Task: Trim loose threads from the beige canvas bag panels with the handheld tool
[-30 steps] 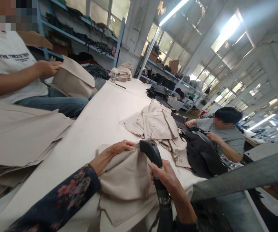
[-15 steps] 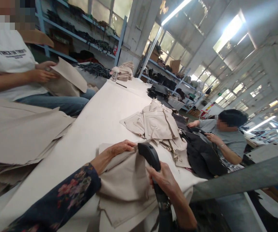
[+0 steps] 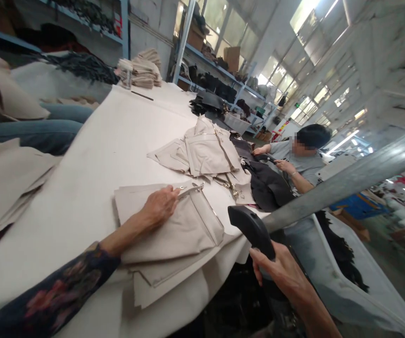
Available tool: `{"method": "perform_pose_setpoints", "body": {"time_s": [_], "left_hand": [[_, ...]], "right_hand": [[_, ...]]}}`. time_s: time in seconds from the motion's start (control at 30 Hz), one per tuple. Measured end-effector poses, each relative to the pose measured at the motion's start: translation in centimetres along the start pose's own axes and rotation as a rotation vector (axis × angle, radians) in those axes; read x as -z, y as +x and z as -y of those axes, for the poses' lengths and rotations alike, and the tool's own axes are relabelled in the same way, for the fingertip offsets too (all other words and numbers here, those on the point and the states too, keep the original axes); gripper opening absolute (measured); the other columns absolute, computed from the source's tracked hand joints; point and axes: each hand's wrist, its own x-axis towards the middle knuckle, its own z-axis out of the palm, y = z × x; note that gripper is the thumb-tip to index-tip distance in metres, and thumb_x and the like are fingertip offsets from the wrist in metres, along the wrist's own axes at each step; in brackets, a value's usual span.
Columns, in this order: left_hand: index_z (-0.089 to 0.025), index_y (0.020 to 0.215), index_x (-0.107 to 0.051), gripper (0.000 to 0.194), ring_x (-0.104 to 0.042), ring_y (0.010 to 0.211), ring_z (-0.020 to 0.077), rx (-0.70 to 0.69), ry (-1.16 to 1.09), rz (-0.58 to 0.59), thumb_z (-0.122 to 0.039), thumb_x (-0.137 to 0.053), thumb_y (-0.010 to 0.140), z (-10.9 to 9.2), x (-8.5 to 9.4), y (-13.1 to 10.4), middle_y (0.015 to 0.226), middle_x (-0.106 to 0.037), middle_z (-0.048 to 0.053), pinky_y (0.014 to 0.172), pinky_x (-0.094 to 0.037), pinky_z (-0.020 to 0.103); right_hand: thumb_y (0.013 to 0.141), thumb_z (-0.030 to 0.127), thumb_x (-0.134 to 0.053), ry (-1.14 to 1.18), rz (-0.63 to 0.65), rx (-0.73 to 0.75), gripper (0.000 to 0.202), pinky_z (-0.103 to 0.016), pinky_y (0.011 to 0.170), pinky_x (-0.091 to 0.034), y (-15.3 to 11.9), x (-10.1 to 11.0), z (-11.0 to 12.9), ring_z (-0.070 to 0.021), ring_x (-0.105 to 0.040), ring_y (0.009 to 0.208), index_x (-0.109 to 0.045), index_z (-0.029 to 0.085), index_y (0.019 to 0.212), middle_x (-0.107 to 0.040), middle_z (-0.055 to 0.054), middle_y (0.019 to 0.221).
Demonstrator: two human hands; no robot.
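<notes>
My left hand (image 3: 160, 204) lies on a beige fabric piece (image 3: 188, 225), its fingers curled at the top edge beside a small shiny metal bit. This piece has a stitched panel and rests on more beige pieces near the front edge of the white table. My right hand (image 3: 276, 263) is wrapped round a black curved hand tool (image 3: 253, 227) with a blunt, bent head. The tool hangs off the table's edge, to the right of the fabric and apart from it. Its lower end is lost in the dark below.
A heap of beige pieces with metal fittings (image 3: 211, 152) lies farther up the white table (image 3: 100, 155). Black pieces (image 3: 268, 185) are beside it, near a co-worker (image 3: 311, 141). A metal bar (image 3: 350, 171) slants across the right, above a white bin (image 3: 329, 258). Another person's legs (image 3: 29, 131) show at left.
The black tool has come away from the fabric and moved right with my right hand. The fabric, bunched and lifted before, now lies flatter under my left hand. The view has shifted right.
</notes>
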Motion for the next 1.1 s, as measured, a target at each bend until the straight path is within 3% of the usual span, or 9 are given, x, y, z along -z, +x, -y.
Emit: {"method": "perform_pose_setpoints", "body": {"time_s": [0.07,0.1,0.17,0.27,0.47,0.63,0.77,0.97,1.1], "left_hand": [[-0.01,0.12,-0.055,0.041,-0.049,0.109,0.0301,-0.129,0.342,-0.103,-0.011,-0.038,0.083,-1.9,-1.2,-2.8,0.115,-0.056,0.018,0.096,-0.035,0.045],[-0.011,0.122,-0.053,0.042,-0.045,0.115,0.031,-0.19,0.401,-0.115,-0.011,-0.037,0.084,-2.6,-2.0,-4.2,0.122,-0.053,0.019,0.1,-0.03,0.047],[-0.015,0.124,-0.053,0.041,-0.042,0.12,0.0308,-0.269,0.444,-0.089,-0.014,-0.038,0.086,-3.2,-3.8,-6.5,0.129,-0.051,0.017,0.104,-0.024,0.049],[-0.018,0.121,-0.056,0.036,-0.042,0.121,0.0313,-0.227,0.46,-0.05,-0.02,-0.041,0.088,-2.7,-6.0,-8.3,0.13,-0.052,0.014,0.103,-0.025,0.05],[-0.017,0.123,-0.054,0.036,-0.041,0.123,0.0282,-0.225,0.446,-0.09,-0.025,-0.039,0.091,-0.9,-7.2,-8.0,0.133,-0.05,0.012,0.104,-0.027,0.047],[-0.018,0.122,-0.056,0.035,-0.042,0.122,0.0285,-0.253,0.435,-0.12,-0.027,-0.042,0.09,-0.5,-7.4,-8.1,0.132,-0.052,0.011,0.103,-0.029,0.047],[-0.019,0.121,-0.056,0.035,-0.044,0.121,0.0282,-0.273,0.418,-0.144,-0.027,-0.044,0.089,-0.3,-7.5,-8.2,0.13,-0.053,0.011,0.103,-0.031,0.047],[-0.018,0.12,-0.057,0.035,-0.044,0.12,0.0279,-0.26,0.415,-0.132,-0.028,-0.044,0.089,-0.5,-7.3,-8.1,0.131,-0.052,0.011,0.103,-0.031,0.046],[-0.018,0.119,-0.058,0.034,-0.043,0.121,0.0281,-0.247,0.404,-0.133,-0.027,-0.044,0.089,-0.5,-7.3,-8.1,0.132,-0.052,0.011,0.103,-0.031,0.046]], "right_hand": [[0.084,0.042,-0.05,-0.037,0.013,-0.035,0.035,-0.022,0.049,-0.043,-2.1,-0.2,-1.5,-0.0124,-0.053,0.045,-0.051,0.019,0.057,-0.054,0.003,0.046],[0.084,0.042,-0.05,-0.06,0.011,-0.051,0.035,-0.022,0.05,-0.043,-3.1,-0.3,-2.3,-0.0129,-0.054,0.046,-0.051,0.02,0.058,-0.054,0.003,0.046],[0.083,0.043,-0.052,-0.093,-0.018,-0.081,0.033,-0.023,0.054,-0.044,-4.7,-0.8,-3.7,-0.0142,-0.054,0.049,-0.051,0.02,0.059,-0.054,0.003,0.047],[0.076,0.044,-0.06,-0.088,-0.051,-0.126,0.026,-0.025,0.061,-0.047,-6.6,-2.0,-5.3,-0.0172,-0.057,0.056,-0.056,0.021,0.064,-0.057,0.002,0.052],[0.073,0.042,-0.065,-0.023,-0.051,-0.145,0.026,-0.023,0.06,-0.048,-7.0,-5.4,-6.1,-0.0165,-0.06,0.061,-0.062,0.021,0.087,-0.065,-0.003,0.078],[0.081,0.035,-0.056,0.021,0.056,-0.047,0.018,-0.02,0.044,-0.043,-3.2,-6.7,-4.5,-0.0125,-0.055,0.047,-0.053,0.017,0.082,-0.053,0.004,0.055],[0.083,0.035,-0.053,0.023,0.017,-0.016,0.019,-0.02,0.046,-0.043,-1.1,-5.9,-4.0,-0.0121,-0.055,0.045,-0.049,0.018,0.076,-0.051,0.006,0.049],[0.086,0.041,-0.05,-0.013,-0.014,-0.049,0.025,-0.022,0.049,-0.044,-3.9,-3.4,-5.3,-0.0129,-0.055,0.047,-0.047,0.019,0.075,-0.051,0.006,0.05],[0.086,0.037,-0.052,0.012,0.069,-0.065,0.021,-0.021,0.052,-0.043,-5.7,-4.1,-5.7,-0.0112,-0.055,0.05,-0.049,0.018,0.078,-0.05,0.006,0.054]]}}
